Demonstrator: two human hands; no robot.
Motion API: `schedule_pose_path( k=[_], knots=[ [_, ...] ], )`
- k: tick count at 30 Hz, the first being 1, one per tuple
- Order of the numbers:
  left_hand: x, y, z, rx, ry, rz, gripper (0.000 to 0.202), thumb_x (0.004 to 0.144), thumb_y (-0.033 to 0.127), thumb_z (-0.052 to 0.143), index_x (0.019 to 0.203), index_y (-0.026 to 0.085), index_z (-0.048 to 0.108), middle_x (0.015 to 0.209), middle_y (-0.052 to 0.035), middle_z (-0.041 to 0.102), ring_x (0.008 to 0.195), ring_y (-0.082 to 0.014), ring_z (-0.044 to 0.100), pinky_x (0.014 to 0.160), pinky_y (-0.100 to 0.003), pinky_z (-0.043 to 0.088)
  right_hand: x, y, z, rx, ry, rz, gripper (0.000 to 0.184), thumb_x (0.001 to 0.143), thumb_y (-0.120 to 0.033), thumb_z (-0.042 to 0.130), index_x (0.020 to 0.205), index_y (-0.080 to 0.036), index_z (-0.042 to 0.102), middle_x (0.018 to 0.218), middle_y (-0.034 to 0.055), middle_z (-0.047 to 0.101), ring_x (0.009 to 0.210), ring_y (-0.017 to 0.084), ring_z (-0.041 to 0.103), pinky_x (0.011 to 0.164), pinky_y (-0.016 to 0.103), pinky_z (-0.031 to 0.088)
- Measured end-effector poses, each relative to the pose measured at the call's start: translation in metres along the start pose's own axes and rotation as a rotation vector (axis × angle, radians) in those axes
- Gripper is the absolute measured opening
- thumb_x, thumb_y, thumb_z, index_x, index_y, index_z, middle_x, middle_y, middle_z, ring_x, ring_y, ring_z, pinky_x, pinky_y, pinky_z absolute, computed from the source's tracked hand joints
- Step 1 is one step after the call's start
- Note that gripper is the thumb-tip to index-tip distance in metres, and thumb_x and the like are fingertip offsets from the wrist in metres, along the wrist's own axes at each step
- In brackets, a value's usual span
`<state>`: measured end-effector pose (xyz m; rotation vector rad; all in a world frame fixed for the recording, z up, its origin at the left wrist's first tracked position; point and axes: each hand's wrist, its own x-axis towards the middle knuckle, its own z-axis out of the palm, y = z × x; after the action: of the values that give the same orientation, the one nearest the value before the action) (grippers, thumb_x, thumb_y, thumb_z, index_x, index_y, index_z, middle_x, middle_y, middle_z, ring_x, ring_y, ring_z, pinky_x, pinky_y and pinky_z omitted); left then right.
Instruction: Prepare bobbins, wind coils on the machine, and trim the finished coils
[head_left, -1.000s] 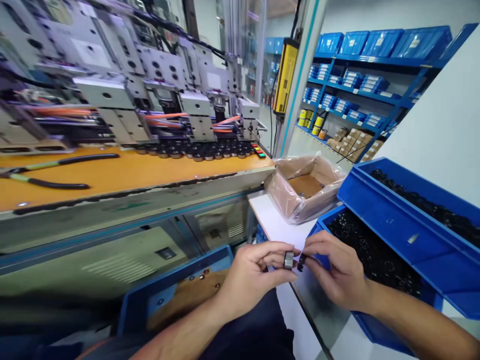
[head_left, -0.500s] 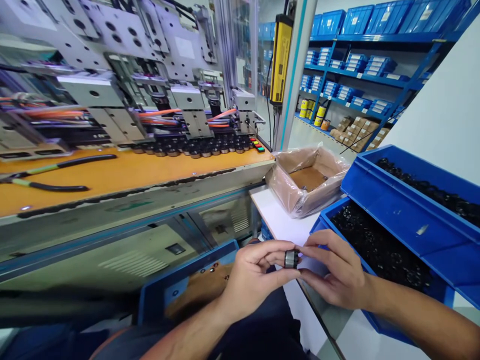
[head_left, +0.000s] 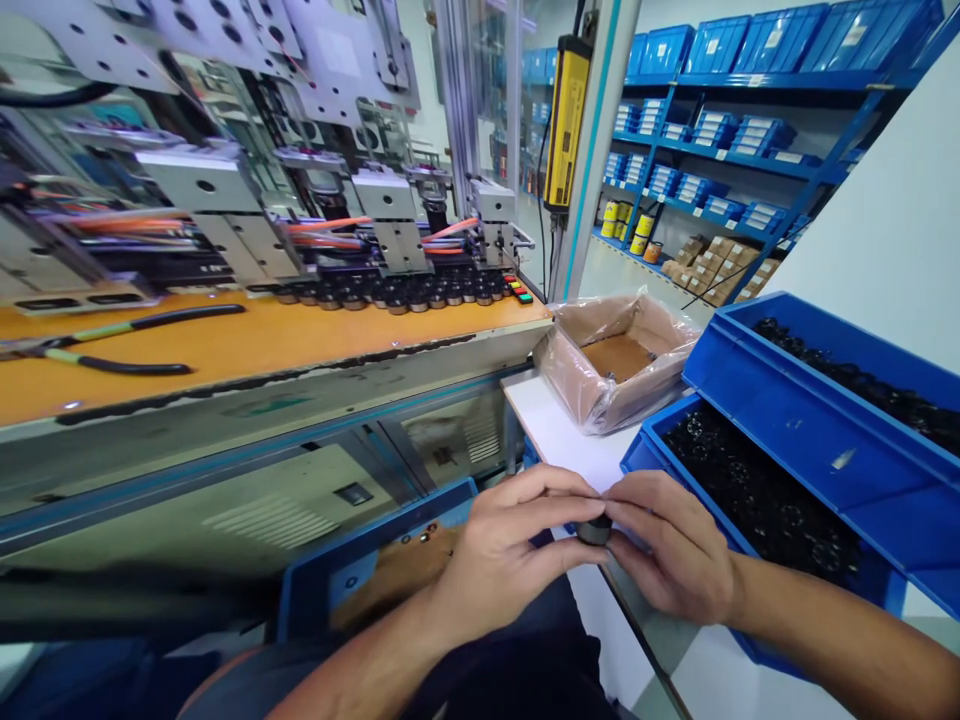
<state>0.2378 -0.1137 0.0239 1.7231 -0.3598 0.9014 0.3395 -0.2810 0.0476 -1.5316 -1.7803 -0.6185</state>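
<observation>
Between my hands, above my lap, is a small dark round part (head_left: pixel 594 531) with a smooth curved side. My left hand (head_left: pixel 517 530) pinches it from the left, thumb below and fingers above. From the right, my right hand (head_left: pixel 667 545) grips the same part with thumb and fingertips, which hide much of it. Just beyond the right hand sits a blue bin (head_left: pixel 645 440) full of small black plastic parts (head_left: pixel 757 500).
A second blue bin (head_left: pixel 810 400) of black pieces rests overlapping the first. A plastic-lined carton (head_left: pixel 570 375) stands on the white table (head_left: pixel 540 410). Pliers (head_left: pixel 135 345) and rows of round black parts (head_left: pixel 405 292) lie on the machine's orange ledge (head_left: pixel 300 340). A blue tray (head_left: pixel 300 590) sits below.
The part between my hands has turned: its grey metal side was showing, and now a dark curved side shows. The fingers of both hands have closed further over it.
</observation>
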Motion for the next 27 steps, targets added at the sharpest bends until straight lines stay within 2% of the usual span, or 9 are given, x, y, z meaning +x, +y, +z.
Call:
schedule_pose_path(
  k=[2,4,7,9,12,15,19,23,27],
  knots=[
    [0.001,0.001,-0.006,0.104,-0.026,0.127,0.032,0.067,0.011,0.085,0.097,0.016,0.076,0.085,-0.0065,0.076,0.075,-0.0140,0.073,0.072,-0.019,0.057,0.003,-0.002,0.000,0.077,-0.014,0.009,0.031,0.086,-0.001,0.055,0.117,-0.002,0.059,0.097,0.0178,0.066,0.092,0.023,0.064,0.076,0.036,0.060],
    [-0.001,0.001,-0.005,0.096,0.009,0.115,0.031,0.069,0.012,0.084,0.099,0.016,0.076,0.083,-0.0064,0.076,0.073,-0.0137,0.072,0.070,-0.020,0.057,0.004,-0.002,0.000,0.117,-0.018,0.027,0.031,0.085,0.000,0.055,0.116,-0.001,0.059,0.096,0.0176,0.065,0.092,0.022,0.063,0.075,0.036,0.060],
    [-0.008,-0.002,0.008,-0.147,0.091,-0.124,0.027,0.075,0.020,0.081,0.101,0.020,0.077,0.094,-0.0089,0.076,0.083,-0.0160,0.072,0.073,-0.022,0.056,0.005,-0.002,0.000,0.081,-0.013,0.064,0.028,0.086,-0.005,0.058,0.114,-0.005,0.059,0.097,0.0162,0.063,0.091,0.022,0.063,0.074,0.036,0.060],
    [-0.011,-0.005,0.018,-0.380,0.145,-0.312,0.028,0.071,0.025,0.084,0.098,0.021,0.077,0.101,-0.0094,0.074,0.091,-0.0182,0.070,0.077,-0.025,0.055,0.004,-0.001,0.000,0.033,-0.008,0.047,0.027,0.087,-0.007,0.058,0.113,-0.006,0.060,0.097,0.0154,0.063,0.090,0.022,0.063,0.073,0.036,0.059],
    [-0.013,-0.010,0.028,-0.671,0.171,-0.534,0.033,0.064,0.028,0.089,0.093,0.021,0.075,0.090,-0.0054,0.072,0.082,-0.0160,0.067,0.074,-0.025,0.054,0.003,0.001,0.001,0.003,0.007,0.041,0.027,0.087,-0.007,0.059,0.114,-0.006,0.059,0.098,0.0155,0.063,0.091,0.022,0.062,0.075,0.036,0.059],
    [-0.015,-0.015,0.030,-0.836,0.125,-0.637,0.032,0.072,0.038,0.083,0.101,0.024,0.074,0.080,-0.0023,0.072,0.072,-0.0130,0.065,0.072,-0.025,0.053,0.003,0.002,0.001,0.036,0.017,0.099,0.028,0.088,-0.008,0.061,0.116,-0.007,0.059,0.100,0.0155,0.062,0.094,0.022,0.062,0.079,0.037,0.059],
    [-0.019,-0.019,0.022,-0.617,0.099,-0.518,0.027,0.080,0.037,0.076,0.104,0.026,0.076,0.084,-0.0041,0.073,0.078,-0.0134,0.065,0.074,-0.023,0.051,0.003,0.004,-0.002,0.078,-0.001,0.106,0.024,0.090,-0.008,0.058,0.115,-0.008,0.060,0.098,0.0141,0.062,0.093,0.021,0.061,0.079,0.037,0.058],
    [-0.013,-0.019,0.007,-0.207,0.045,-0.196,0.037,0.073,0.030,0.083,0.109,0.027,0.075,0.101,-0.0070,0.072,0.094,-0.0189,0.066,0.084,-0.028,0.053,0.003,0.005,-0.001,0.112,-0.021,0.119,0.024,0.090,-0.008,0.058,0.114,-0.007,0.059,0.098,0.0152,0.063,0.093,0.022,0.061,0.079,0.038,0.058],
    [-0.002,-0.014,-0.003,0.018,-0.023,-0.003,0.036,0.073,0.018,0.082,0.108,0.025,0.076,0.090,-0.0059,0.073,0.081,-0.0173,0.069,0.074,-0.026,0.056,0.003,0.003,-0.002,0.145,-0.034,0.116,0.025,0.091,-0.009,0.057,0.116,-0.006,0.058,0.098,0.0160,0.063,0.092,0.022,0.060,0.078,0.038,0.058]
  ],
)
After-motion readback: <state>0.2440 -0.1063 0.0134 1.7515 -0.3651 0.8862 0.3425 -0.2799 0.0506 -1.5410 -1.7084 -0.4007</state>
